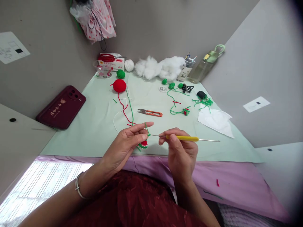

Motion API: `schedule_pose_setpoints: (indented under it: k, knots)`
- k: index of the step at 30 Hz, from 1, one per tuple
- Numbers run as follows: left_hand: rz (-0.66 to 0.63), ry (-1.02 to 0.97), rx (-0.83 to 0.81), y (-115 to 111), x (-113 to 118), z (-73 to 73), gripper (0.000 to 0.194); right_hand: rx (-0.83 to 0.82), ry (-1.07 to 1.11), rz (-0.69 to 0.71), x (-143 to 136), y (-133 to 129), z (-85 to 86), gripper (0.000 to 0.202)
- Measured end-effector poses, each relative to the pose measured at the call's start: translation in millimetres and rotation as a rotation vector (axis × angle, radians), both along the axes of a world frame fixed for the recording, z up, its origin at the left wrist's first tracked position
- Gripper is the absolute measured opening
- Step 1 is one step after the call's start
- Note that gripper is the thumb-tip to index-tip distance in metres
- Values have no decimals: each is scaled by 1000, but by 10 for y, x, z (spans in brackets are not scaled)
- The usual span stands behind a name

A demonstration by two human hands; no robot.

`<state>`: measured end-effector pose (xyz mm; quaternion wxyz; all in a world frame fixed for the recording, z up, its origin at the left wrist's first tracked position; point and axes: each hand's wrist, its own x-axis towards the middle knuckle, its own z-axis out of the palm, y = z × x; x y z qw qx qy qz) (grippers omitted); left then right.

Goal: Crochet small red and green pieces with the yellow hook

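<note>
My left hand [126, 142] pinches a small crochet piece [143, 144] in red, white and green. Green yarn [147, 128] loops over its raised index finger. My right hand [181, 151] is closed around the yellow handle of a crochet hook [186, 138]. The hook's thin metal tip reaches left to the green stitches at my left fingertips. Part of the crochet piece is hidden behind the left fingers. Behind the hands lie thread snips [151, 113] with orange handles. Red, green and white strands run back from the left hand toward a red yarn ball [119, 85].
Left stands a maroon phone [61, 108]. Along the back are a green yarn ball [120, 74], a white yarn ball [129, 65], fluffy stuffing [153, 67], a pen cup [186, 70] and a water bottle [205, 66]. At right lie small green crochet pieces [171, 85] and white sheet [215, 122].
</note>
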<state>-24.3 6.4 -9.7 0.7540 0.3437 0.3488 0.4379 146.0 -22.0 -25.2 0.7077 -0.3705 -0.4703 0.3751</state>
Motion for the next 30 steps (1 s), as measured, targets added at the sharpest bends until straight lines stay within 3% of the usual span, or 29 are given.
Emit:
schedule_pose_setpoints:
  k: [4, 7, 12, 14, 19, 23, 30]
  knots:
    - [28, 56, 76, 0, -6, -25, 29, -38, 67, 28, 21, 16, 53, 12]
    - [74, 60, 127, -15, 26, -50, 33, -7, -91, 10, -24, -14, 37, 15]
    - [121, -27, 91, -88, 113, -55, 46, 393, -821, -419, -173, -72, -206, 36]
    - [114, -63, 28, -109, 127, -39, 44, 456, -869, -455, -204, -67, -284, 43]
    - [26, -99, -75, -74, 88, -22, 45, 300, -611, -307, -155, -42, -170, 36]
    - [-5, -80, -66, -23, 18, -43, 44, 204, -385, -190, -77, -49, -27, 26]
    - [-91, -43, -18, 6, -57, -34, 40, -17, 5, 6, 10, -26, 17, 16]
